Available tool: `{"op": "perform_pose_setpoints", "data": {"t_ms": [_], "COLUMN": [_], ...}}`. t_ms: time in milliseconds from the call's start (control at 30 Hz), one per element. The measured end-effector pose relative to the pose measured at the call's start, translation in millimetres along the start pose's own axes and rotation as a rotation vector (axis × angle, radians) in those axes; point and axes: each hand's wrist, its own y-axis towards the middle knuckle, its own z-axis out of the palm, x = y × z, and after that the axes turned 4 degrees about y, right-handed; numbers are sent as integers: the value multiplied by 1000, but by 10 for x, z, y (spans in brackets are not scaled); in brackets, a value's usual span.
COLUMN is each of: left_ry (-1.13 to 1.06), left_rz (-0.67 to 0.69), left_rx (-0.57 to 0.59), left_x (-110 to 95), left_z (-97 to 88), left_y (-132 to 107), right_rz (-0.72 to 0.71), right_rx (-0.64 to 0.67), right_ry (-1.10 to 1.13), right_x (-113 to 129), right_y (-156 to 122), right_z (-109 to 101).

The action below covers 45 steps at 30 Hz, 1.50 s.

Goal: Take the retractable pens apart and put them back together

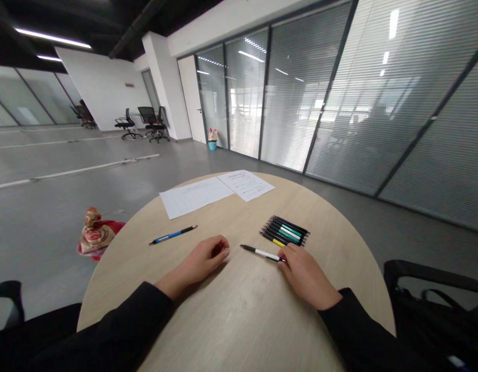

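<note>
My right hand [306, 274] pinches the right end of a white and black pen [266, 253], which points left over the table. Just beyond that hand, several black pens with green, white and yellow barrels form a neat row [287, 231]. My left hand [200, 263] rests on the table with loosely curled fingers and a gap between thumb and forefinger; nothing shows in it. A blue and black pen [172, 235] lies apart, beyond and to the left of my left hand.
Two printed paper sheets [196, 196] [246, 185] lie at the far side of the round wooden table [239, 330]. Black chairs [428, 274] [14, 305] flank it. On the floor at left sits a red and tan bag [97, 235]. Glass partitions with blinds stand beyond.
</note>
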Motion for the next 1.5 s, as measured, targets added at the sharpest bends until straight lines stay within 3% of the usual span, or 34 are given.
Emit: {"op": "perform_pose_setpoints", "data": {"t_ms": [267, 567, 1500], "left_ry": [75, 109, 109], "left_rz": [-1, 23, 50], "left_rx": [0, 23, 41], "left_x": [-20, 76, 30], "left_z": [-21, -11, -47], "left_y": [4, 29, 16], "right_rz": [105, 125, 150], "right_rx": [-74, -130, -197], "right_ry": [10, -29, -32], "right_x": [-335, -398, -443], "right_y": [-95, -66, -40], "right_z": [16, 53, 142]}}
